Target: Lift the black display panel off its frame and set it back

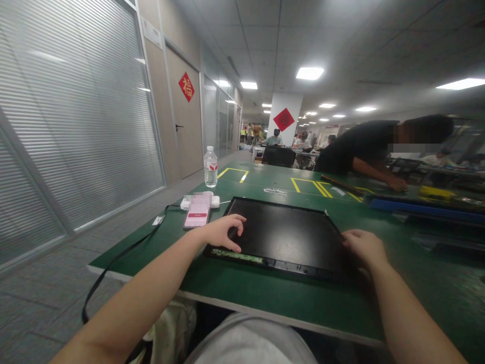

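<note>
A black flat panel (288, 233) lies on the green table (242, 296) in front of me, with a strip of circuit board showing along its near edge. My left hand (223, 231) rests on the panel's near left corner, fingers curled over the edge. My right hand (364, 246) grips the panel's near right edge, fingers bent down onto it.
A pink phone (197, 213) on a white power strip lies left of the panel, its black cable (113, 263) trailing off the table. A water bottle (210, 167) stands behind. A person in black (359, 149) leans over the table's far right, by a blue tray (420, 208).
</note>
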Demonstrator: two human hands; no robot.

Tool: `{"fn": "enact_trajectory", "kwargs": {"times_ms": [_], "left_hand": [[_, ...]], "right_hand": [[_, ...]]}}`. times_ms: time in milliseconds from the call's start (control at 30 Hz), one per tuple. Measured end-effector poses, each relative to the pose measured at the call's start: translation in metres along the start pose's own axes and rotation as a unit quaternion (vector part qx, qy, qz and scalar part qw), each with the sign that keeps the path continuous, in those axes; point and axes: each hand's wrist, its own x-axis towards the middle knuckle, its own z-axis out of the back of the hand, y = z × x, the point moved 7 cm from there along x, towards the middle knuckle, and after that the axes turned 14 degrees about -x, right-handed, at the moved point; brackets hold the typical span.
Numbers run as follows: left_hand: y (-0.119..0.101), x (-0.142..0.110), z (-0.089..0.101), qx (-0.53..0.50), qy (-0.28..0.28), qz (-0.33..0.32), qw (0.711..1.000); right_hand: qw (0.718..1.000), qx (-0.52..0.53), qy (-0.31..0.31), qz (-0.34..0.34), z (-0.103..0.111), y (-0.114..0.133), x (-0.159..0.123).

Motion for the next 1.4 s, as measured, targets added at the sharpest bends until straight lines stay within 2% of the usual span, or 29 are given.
{"fn": "enact_trajectory", "kwargs": {"times_ms": [267,467,600,800,967,1100,1400], "left_hand": [[0.005,-0.001,0.001,0.022,-0.017,0.023,0.999],[0.028,0.000,0.008,0.058,-0.103,0.089,0.989],[0.046,-0.002,0.018,0.101,-0.164,0.151,0.970],[0.057,0.000,0.024,0.127,-0.173,0.183,0.959],[0.063,-0.001,0.027,0.090,-0.193,0.203,0.956],[0.067,-0.003,0.029,0.066,-0.207,0.203,0.955],[0.069,-0.009,0.040,-0.079,-0.316,0.180,0.928]], "right_hand": [[1.000,-0.009,-0.018,0.017,0.001,0.000,0.001],[1.000,-0.007,-0.009,0.016,0.001,0.001,0.001],[1.000,-0.009,-0.002,0.011,0.000,0.000,0.002],[0.997,-0.052,-0.061,-0.012,0.003,-0.016,0.013],[0.997,-0.078,0.010,0.010,-0.019,-0.021,0.027],[0.994,-0.100,0.000,0.037,-0.023,-0.017,0.029],[0.994,-0.104,-0.005,0.038,-0.018,-0.013,0.022]]}}
